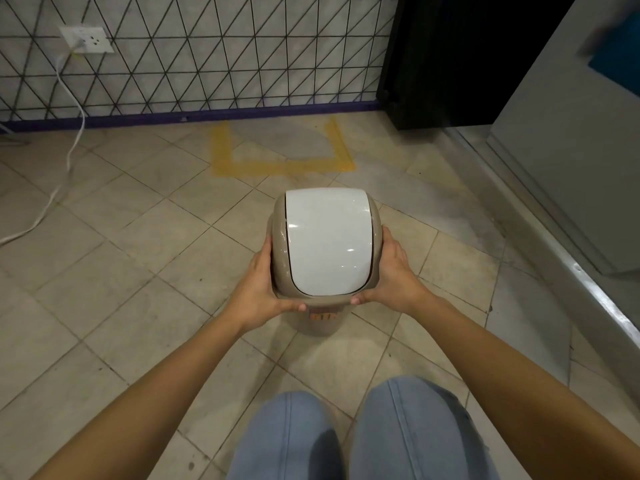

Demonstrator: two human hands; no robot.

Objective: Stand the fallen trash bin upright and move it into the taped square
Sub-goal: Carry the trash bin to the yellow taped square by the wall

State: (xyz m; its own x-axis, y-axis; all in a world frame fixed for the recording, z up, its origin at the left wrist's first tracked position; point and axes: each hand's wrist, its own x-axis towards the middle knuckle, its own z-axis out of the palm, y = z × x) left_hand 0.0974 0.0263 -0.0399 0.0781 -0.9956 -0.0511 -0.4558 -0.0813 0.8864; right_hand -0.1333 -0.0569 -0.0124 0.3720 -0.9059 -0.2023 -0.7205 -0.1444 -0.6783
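A small beige trash bin with a white swing lid stands upright, seen from above, in the middle of the tiled floor. My left hand grips the left side of its top rim and my right hand grips the right side. Whether its base touches the floor I cannot tell. The taped square, marked in yellow tape, lies on the floor just beyond the bin, against the wall. The bin is outside the square, on its near side.
A wall with a black triangle grid and a purple base strip runs behind the square. A white cable hangs from a socket at the left and trails over the floor. A dark cabinet and a metal threshold are at the right.
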